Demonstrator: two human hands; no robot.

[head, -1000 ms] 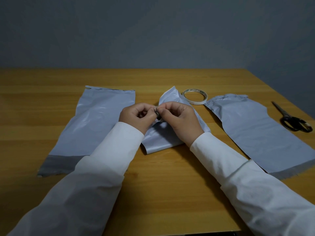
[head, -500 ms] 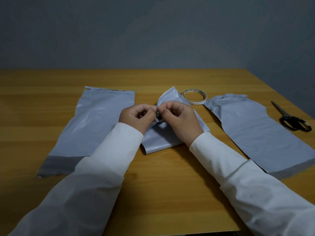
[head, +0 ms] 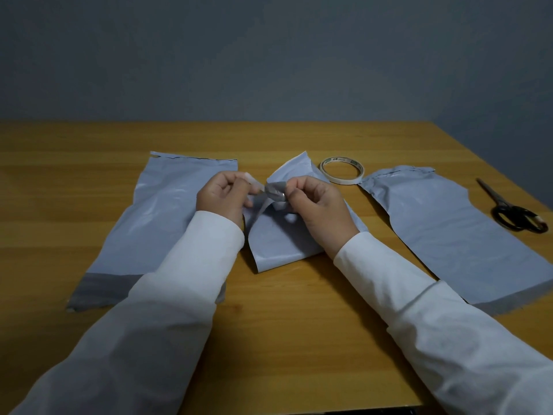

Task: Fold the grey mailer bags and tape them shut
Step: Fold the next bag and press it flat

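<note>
A folded grey mailer bag (head: 278, 247) lies at the middle of the wooden table (head: 284, 324). My right hand (head: 317, 205) pinches its dark grey flap (head: 276, 188) and lifts it off the bag. My left hand (head: 224, 196) pinches a pale strip (head: 253, 179) that peels away from that flap. Two more grey mailer bags lie flat: one at the left (head: 155, 223), one at the right (head: 452, 232). A roll of tape (head: 342, 170) rests just behind my right hand.
Black-handled scissors (head: 514, 214) lie near the table's right edge. My white sleeves cover the near part of the left bag and the table's front. A grey wall stands behind the table.
My hands, close together before, have drawn apart. The left hand moved left with the pale strip, and the dark flap now shows between them.
</note>
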